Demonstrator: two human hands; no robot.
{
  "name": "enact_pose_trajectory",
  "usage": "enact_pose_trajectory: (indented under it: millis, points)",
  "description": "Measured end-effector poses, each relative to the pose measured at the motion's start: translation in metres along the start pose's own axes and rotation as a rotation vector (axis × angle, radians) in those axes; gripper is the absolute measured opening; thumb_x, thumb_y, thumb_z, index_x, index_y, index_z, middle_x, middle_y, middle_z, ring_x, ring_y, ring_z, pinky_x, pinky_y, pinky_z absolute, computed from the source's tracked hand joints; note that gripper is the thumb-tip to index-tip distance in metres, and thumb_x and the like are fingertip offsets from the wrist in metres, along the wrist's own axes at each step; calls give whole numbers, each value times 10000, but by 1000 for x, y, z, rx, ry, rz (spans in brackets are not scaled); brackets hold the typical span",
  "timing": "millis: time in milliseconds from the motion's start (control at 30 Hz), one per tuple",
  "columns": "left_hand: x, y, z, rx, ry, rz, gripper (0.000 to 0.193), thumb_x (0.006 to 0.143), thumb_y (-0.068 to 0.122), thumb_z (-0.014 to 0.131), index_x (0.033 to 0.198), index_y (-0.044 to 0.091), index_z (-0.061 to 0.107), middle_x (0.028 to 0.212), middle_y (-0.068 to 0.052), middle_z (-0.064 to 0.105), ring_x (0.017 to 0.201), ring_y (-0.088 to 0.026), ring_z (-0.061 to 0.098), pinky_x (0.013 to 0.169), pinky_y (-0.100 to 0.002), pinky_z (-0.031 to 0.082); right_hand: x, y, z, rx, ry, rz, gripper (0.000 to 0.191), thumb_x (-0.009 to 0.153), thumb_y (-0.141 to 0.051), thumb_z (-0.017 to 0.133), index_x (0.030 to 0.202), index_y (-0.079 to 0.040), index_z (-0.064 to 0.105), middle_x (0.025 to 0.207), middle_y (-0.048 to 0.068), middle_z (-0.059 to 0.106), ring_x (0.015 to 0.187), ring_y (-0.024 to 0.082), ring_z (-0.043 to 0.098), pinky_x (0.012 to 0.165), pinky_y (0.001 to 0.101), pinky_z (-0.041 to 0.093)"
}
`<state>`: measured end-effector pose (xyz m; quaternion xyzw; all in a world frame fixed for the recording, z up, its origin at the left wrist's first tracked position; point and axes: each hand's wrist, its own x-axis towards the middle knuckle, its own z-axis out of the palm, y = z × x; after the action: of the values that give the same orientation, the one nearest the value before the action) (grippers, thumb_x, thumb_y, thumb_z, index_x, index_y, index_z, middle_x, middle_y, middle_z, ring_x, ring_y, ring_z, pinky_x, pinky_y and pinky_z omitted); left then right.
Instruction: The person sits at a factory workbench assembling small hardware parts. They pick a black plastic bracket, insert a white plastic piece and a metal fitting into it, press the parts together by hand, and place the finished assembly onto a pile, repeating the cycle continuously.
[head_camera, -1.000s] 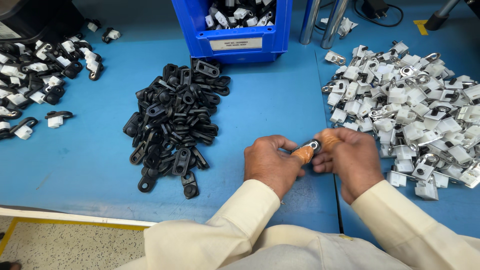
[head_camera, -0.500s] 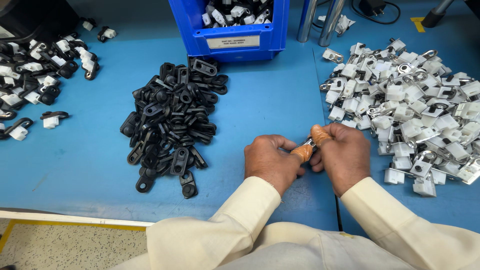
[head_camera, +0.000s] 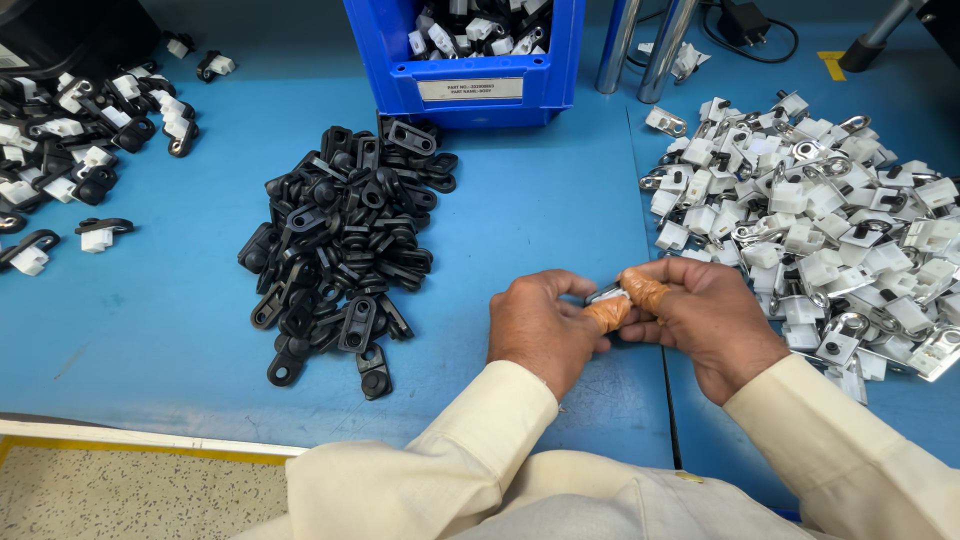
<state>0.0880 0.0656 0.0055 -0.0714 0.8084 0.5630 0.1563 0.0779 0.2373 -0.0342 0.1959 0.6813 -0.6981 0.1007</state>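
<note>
- Nearest the camera, two cream sleeves (head_camera: 480, 450) ran up from the bottom edge to the hands, which met above the blue table (head_camera: 150, 320).
- The left hand (head_camera: 545, 325) was curled, its fingertips pinched on a small part (head_camera: 607, 294); an orange cot covered one fingertip.
- The right hand (head_camera: 705, 315) closed on the same part from 3 o'clock, also with an orange cot on a fingertip. The part sat between the two hands, mostly hidden, only a pale and metal edge showing.
- At 10 o'clock from the hands lay a black pile (head_camera: 345, 245) of plastic pieces with round eyelets, heaped loosely, with a few strays at its near edge.
- At 2 o'clock from the hands spread a white pile (head_camera: 815, 220) of white blocks with metal loops, its near edge just beside the right hand.
- At 9 o'clock, by the left edge, lay joined parts (head_camera: 70, 150), black pieces fitted with white blocks, scattered well apart from the hands.
- At 12 o'clock, far back, stood a blue bin (head_camera: 470, 75) with a label on its front wall. It held mixed black and white pieces, heaped near the rim; how deep they went could not be told.
- Right of the bin rose two metal posts (head_camera: 645, 40), and beyond them a black cable (head_camera: 750, 25) lay on the table.
</note>
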Motion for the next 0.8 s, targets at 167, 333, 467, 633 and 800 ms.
enact_pose_trajectory:
  millis: [167,333,467,633,800]
  points:
    - [-4,-2,-7,-58,-58,79,587,811,31,754,1362,130,579,975,-103,791,717,-137,778,620,-255,648,2,1,0,111,60,59,210,998,-163,610,1088,25,640,902,113,708,723,163,684,651,289,595]
    - [-2,-2,-11,-114,-27,34,430,865,65,732,1281,146,658,968,-91,787,702,-144,775,585,-259,640,1,-4,7,123,56,139,198,1023,-154,556,1110,10,625,887,136,704,708,172,687,618,286,582]
    - [-1,-4,-15,-131,-4,56,322,880,89,737,1199,114,700,896,-94,801,686,-133,775,554,-250,619,-3,-10,11,111,17,133,220,1025,-168,555,1112,18,634,887,127,711,708,161,692,629,281,590]
    - [-4,-6,-16,-142,5,112,351,855,27,706,1194,117,688,880,-88,798,669,-133,783,544,-249,628,-9,-17,18,6,18,-22,231,1000,-112,593,1159,47,643,920,115,724,733,159,690,669,285,584]
    - [-2,-5,-21,-141,54,109,210,884,100,733,1092,88,707,805,-91,795,672,-125,782,556,-242,626,-15,-25,24,153,17,-21,326,1027,-231,523,1186,14,667,919,107,686,748,176,689,721,319,591]
